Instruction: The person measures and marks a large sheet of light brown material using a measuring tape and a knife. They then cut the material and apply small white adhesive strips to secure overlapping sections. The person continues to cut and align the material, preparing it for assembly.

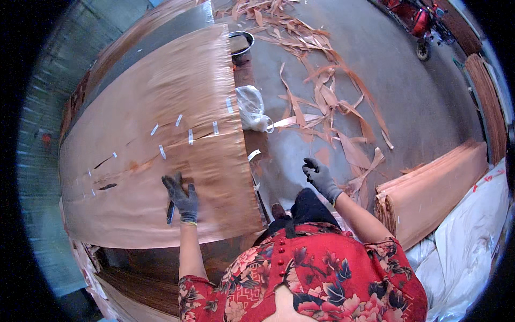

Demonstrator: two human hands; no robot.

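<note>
A broad, thin sheet of reddish-brown wood veneer (155,96) lies on the stack at my left, with dark splits and several short strips of white tape (190,136) on it. My left hand (182,198), in a grey glove, is over the sheet with its upper fingers extended. A narrow dark tool (170,212), its kind unclear, sticks out from under the palm and seems held by the lower fingers. To the right of the sheet's edge, my gloved right hand (322,180) is raised over the floor, fingers curled in. Whatever they may pinch is too small to make out.
Torn veneer strips (327,96) litter the floor. A clear plastic bag (252,107) and a round dark-rimmed container (240,43) stand along the sheet's edge. Folded veneer (434,193) and white plastic sheeting (466,247) lie at right; a red wheeled vehicle (413,16) is far right.
</note>
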